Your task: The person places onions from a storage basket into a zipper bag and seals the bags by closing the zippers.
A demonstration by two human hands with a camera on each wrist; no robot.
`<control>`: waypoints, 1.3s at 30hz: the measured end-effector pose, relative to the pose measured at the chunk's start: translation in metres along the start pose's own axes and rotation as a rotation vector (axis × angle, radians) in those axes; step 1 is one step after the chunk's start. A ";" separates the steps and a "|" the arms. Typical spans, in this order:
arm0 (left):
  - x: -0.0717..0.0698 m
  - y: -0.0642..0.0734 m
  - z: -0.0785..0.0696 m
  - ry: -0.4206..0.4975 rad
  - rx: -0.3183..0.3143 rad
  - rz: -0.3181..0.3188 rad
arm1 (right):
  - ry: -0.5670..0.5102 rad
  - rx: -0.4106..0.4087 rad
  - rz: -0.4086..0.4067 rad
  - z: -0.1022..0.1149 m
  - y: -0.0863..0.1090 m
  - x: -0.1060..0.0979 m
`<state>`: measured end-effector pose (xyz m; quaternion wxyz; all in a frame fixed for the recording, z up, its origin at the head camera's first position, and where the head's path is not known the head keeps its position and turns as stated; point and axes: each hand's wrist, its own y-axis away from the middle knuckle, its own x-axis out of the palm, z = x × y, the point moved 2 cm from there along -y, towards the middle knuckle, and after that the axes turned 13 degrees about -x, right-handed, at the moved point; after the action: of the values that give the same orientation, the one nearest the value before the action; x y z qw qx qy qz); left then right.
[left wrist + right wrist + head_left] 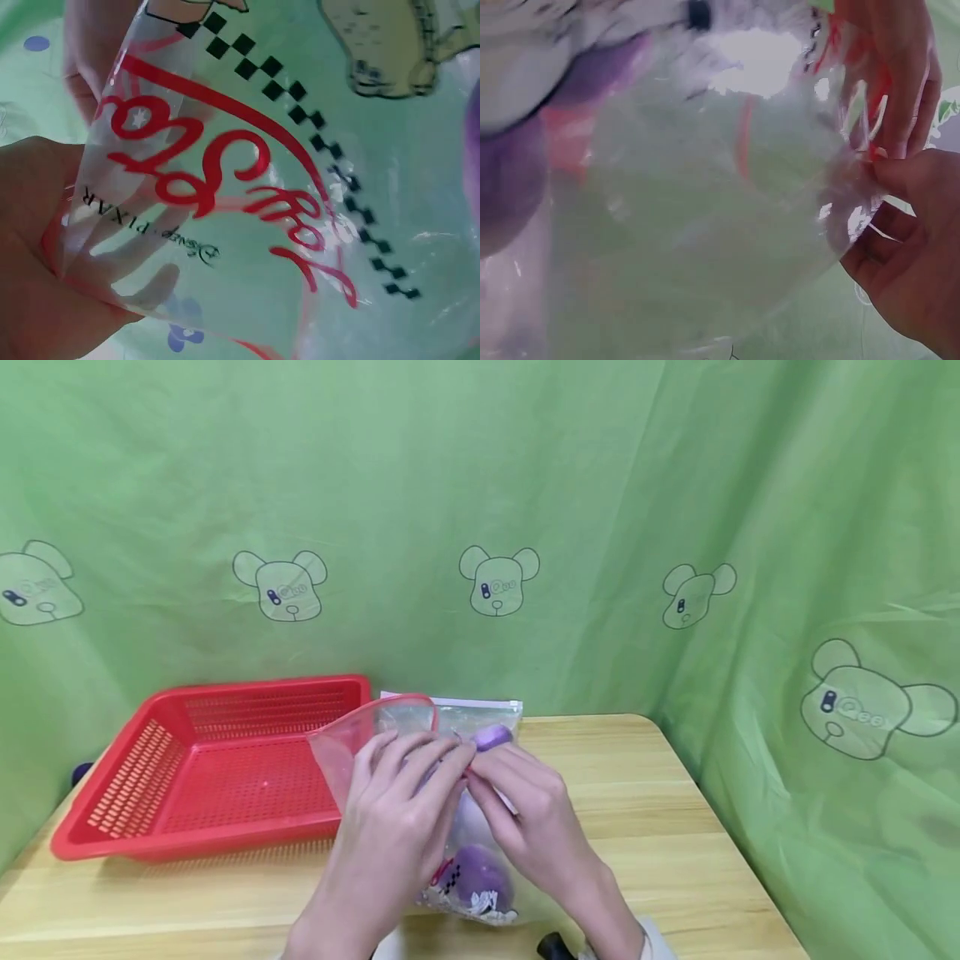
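A clear plastic bag with a red rim point(337, 745) is held up over the table, between both hands. Red lettering point(176, 150) and a black checkered stripe are printed on it. My left hand point(397, 810) grips its edge, with fingers showing through the film in the left wrist view. Thumb and fingers of my right hand point(907, 225) pinch the rim close to the left fingertips. Behind it lies another clear bag with a white zip strip point(480, 702). Purple rounded things point(482, 875) show through the plastic; which bag contains them I cannot tell.
A red perforated basket point(262, 785) stands on the wooden table point(645, 802) at the left. Green curtains with bear-head drawings point(585, 527) enclose the back and sides. A small dark object point(81, 772) shows beyond the basket's left side.
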<state>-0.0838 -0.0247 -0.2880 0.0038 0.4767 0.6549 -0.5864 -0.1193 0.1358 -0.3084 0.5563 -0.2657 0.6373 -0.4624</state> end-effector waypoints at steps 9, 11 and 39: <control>0.007 0.000 0.004 -0.003 0.023 -0.059 | 0.031 0.031 0.068 0.001 0.002 -0.008; 0.009 0.001 0.006 0.003 0.011 -0.056 | 0.042 0.034 0.083 0.000 0.002 -0.010; 0.010 -0.002 0.020 -0.009 -0.011 -0.013 | 0.057 0.105 0.117 -0.008 0.005 -0.026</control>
<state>-0.1016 -0.0335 -0.2989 0.0055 0.4699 0.6610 -0.5850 -0.1202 0.1623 -0.3013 0.5773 -0.1853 0.6423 -0.4690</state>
